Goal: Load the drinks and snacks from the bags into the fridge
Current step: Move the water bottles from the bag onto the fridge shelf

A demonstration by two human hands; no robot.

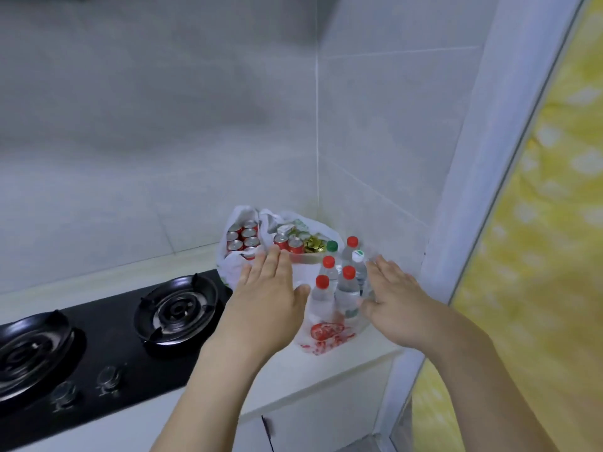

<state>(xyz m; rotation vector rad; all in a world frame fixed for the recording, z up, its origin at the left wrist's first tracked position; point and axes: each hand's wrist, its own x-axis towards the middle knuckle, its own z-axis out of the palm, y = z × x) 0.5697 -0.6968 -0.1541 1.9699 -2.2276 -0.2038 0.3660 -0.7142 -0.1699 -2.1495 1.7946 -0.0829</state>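
Note:
Several clear water bottles (346,288) with red caps, plus a green-capped and a white-capped one, stand in a thin plastic bag with red print (326,334) on the counter corner. Behind them a white bag (235,265) holds several red cans (243,238), and another bag holds red cans (288,243) and gold-wrapped snacks (314,244). My left hand (267,288) is stretched out flat to the left of the bottles, fingers straight. My right hand (396,298) is flat on the bottles' right side, its thumb near the bag. Neither hand holds anything. No fridge is in view.
A black two-burner gas hob (107,334) with knobs fills the counter's left part. Grey tiled walls (375,141) meet in the corner behind the bags. A white frame (463,190) and yellow patterned curtain (548,223) stand at the right. White cabinet doors (326,415) lie below the counter.

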